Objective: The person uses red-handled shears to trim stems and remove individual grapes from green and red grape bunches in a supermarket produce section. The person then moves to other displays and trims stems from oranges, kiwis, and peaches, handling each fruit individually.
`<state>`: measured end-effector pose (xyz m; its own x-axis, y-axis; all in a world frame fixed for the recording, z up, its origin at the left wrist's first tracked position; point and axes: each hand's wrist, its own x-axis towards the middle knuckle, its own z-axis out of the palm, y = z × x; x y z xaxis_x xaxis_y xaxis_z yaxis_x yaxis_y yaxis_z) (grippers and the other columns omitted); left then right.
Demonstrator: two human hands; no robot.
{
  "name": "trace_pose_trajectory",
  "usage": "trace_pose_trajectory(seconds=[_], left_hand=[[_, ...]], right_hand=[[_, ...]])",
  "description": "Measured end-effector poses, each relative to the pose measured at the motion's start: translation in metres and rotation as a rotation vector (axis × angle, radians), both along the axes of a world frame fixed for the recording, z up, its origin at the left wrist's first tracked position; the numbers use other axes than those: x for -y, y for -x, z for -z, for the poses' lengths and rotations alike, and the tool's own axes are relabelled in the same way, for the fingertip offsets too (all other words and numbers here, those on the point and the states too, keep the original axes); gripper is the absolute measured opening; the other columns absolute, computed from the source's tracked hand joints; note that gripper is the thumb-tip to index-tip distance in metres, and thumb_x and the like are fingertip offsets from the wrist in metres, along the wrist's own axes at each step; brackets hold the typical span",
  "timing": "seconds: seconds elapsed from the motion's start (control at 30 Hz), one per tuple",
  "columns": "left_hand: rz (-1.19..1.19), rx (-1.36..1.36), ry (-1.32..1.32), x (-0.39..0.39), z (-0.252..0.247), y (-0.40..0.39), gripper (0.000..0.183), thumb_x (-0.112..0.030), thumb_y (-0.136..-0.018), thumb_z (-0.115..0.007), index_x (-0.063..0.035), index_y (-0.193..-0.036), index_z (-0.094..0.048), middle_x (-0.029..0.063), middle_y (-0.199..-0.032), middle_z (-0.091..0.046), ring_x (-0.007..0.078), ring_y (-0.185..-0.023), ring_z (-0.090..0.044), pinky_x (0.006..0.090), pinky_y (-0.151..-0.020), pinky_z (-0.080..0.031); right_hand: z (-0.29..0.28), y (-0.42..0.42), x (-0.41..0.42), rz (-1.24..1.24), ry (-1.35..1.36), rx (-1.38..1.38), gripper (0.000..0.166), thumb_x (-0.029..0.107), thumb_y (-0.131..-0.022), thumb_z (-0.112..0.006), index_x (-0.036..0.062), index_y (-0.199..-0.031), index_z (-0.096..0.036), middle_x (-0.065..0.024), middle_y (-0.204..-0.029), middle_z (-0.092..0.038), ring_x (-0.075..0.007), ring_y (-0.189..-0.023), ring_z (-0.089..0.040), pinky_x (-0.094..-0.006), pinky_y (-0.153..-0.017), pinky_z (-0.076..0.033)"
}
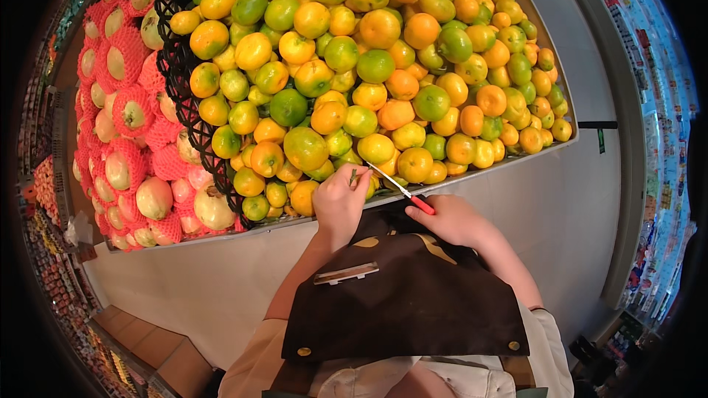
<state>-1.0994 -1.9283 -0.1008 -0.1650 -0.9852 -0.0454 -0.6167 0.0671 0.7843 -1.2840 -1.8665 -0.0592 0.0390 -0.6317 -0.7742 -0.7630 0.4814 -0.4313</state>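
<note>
My left hand [340, 194] is over the front edge of the citrus heap, its thumb and fingers pinched on a small green stem or leaf piece [353, 177]. In my right hand [454, 220] is a pair of scissors with red handles [422, 204]. Their slim metal blades point up and left, and the tip is beside my left fingertips. Just beyond the blades lies a yellow-green mandarin [376, 148], one of many green, yellow and orange ones piled on the sloping display. Part of the scissors' handle is hidden in my right hand.
A black plastic lattice divider [191, 105] separates the citrus from pomegranates [154, 198] in pink foam nets. The display's metal front edge [470, 175] runs just before my dark apron [404, 298]. Stocked shelves [661, 121] curve along the right; brown boxes [144, 337] stand lower left.
</note>
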Motion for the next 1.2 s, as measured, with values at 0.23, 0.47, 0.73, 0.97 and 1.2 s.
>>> trace_pose_trajectory(seconds=[0.23, 0.47, 0.73, 0.97, 1.2], left_hand=[[-0.057, -0.067, 0.117, -0.003, 0.011, 0.001, 0.01, -0.01, -0.074, -0.071, -0.0039, -0.076, -0.063, 0.0081, -0.058, -0.058, 0.0163, -0.047, -0.054, 0.028, -0.046, -0.042], [-0.044, -0.019, 0.127, -0.004, 0.009, 0.0, 0.011, -0.012, -0.073, -0.072, -0.0057, -0.073, -0.063, 0.0086, -0.06, -0.059, 0.0208, -0.051, -0.059, 0.0294, -0.047, -0.044], [-0.16, -0.182, 0.037, -0.011, 0.004, 0.003, 0.01, -0.007, -0.074, -0.07, -0.0048, -0.076, -0.06, 0.0006, -0.052, -0.046, 0.0102, -0.045, -0.046, 0.0246, -0.044, -0.036], [-0.357, -1.716, -0.507, -0.074, -0.014, -0.021, 0.003, -0.01, -0.077, -0.04, -0.0084, -0.077, -0.037, -0.0006, -0.057, -0.029, 0.0087, -0.046, -0.025, 0.0229, -0.042, -0.021], [-0.345, -2.072, -0.143, -0.16, -0.018, -0.048, 0.012, -0.016, -0.079, -0.043, -0.0089, -0.073, -0.035, 0.0006, -0.055, -0.029, 0.0118, -0.045, -0.026, 0.0255, -0.041, -0.024]], right_hand=[[-0.021, -0.002, 0.026, -0.131, -0.085, -0.085, 0.058, 0.053, -0.085, -0.043, -0.0007, -0.074, -0.062, -0.0248, -0.076, -0.061, -0.0405, -0.079, -0.058, -0.0461, -0.072, -0.044], [-0.022, -0.005, 0.027, -0.122, -0.083, -0.119, 0.054, 0.05, -0.086, -0.043, 0.0002, -0.077, -0.063, -0.0235, -0.076, -0.061, -0.041, -0.078, -0.058, -0.0463, -0.071, -0.045], [-0.004, 0.008, 0.016, -0.07, 0.012, -0.025, 0.052, 0.048, -0.086, -0.047, -0.0016, -0.076, -0.061, -0.0231, -0.073, -0.06, -0.0398, -0.074, -0.057, -0.0439, -0.067, -0.044], [-0.004, 0.044, 0.008, -0.133, -0.066, 0.247, 0.051, 0.047, -0.085, -0.051, -0.0026, -0.072, -0.055, -0.0136, -0.06, -0.055, -0.026, -0.058, -0.053, -0.0363, -0.058, -0.042], [0.01, 0.007, -0.005, -0.431, -0.222, 0.444, 0.046, 0.044, -0.087, -0.053, -0.0015, -0.079, -0.057, -0.0089, -0.06, -0.056, -0.0185, -0.058, -0.051, -0.032, -0.058, -0.041]])
